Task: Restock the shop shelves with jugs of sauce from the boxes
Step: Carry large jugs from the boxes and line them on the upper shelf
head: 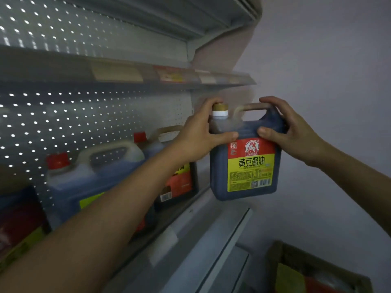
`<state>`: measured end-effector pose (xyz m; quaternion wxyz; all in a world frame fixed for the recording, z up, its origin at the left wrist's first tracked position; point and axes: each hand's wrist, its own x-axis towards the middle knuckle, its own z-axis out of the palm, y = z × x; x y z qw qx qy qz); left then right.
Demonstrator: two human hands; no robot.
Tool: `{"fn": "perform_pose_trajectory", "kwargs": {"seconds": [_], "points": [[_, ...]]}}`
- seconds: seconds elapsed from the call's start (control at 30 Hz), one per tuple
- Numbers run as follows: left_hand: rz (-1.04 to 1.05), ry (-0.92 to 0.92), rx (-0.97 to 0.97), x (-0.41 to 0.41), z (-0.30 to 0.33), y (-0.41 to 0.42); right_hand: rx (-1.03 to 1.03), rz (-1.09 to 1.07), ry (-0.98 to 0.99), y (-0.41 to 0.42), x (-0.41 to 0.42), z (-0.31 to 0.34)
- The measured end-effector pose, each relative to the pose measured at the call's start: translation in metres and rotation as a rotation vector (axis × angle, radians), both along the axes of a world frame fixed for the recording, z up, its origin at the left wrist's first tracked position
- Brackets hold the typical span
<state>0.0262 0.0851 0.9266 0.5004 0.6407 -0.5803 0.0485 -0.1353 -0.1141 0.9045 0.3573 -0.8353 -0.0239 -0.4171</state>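
Observation:
A dark jug of sauce [246,166] with a gold cap and a red and yellow label hangs in the air at the right end of the shelf [186,210]. My left hand [203,136] grips its neck side below the cap. My right hand [289,132] holds the handle side at its top right. The jug is upright, its bottom just off the shelf's outer edge. Two red-capped jugs stand on the shelf behind my left forearm: one [179,182] near the right end, another [84,176] further left.
A cardboard box [317,269] holding more goods sits at the bottom right. An upper shelf [127,75] with price tags runs above the jug. A pegboard back panel [84,115] lies behind the jugs, and a plain wall [328,60] stands to the right.

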Motion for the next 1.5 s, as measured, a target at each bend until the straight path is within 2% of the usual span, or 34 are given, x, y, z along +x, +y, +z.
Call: {"fn": "perform_pose_trajectory", "kwargs": {"seconds": [0.2,0.43,0.6,1.0,1.3,1.5], "points": [[0.148,-0.028,0.096,0.036,0.001,-0.044,0.019,0.085,-0.017,-0.054,0.055,-0.011],[0.439,-0.262,0.492,0.077,0.043,-0.063,0.087,0.158,-0.047,-0.069,0.126,-0.025],[0.572,-0.333,0.647,0.103,0.060,-0.061,0.129,0.211,-0.053,-0.065,0.167,-0.026],[0.708,-0.186,0.735,0.127,0.049,-0.064,0.126,0.313,0.028,-0.078,0.218,-0.035],[0.817,-0.226,0.775,0.129,0.039,-0.073,0.189,0.575,0.213,-0.098,0.239,-0.027],[0.861,-0.232,0.739,0.132,0.034,-0.070,0.376,0.706,0.333,-0.101,0.259,-0.030]]}}
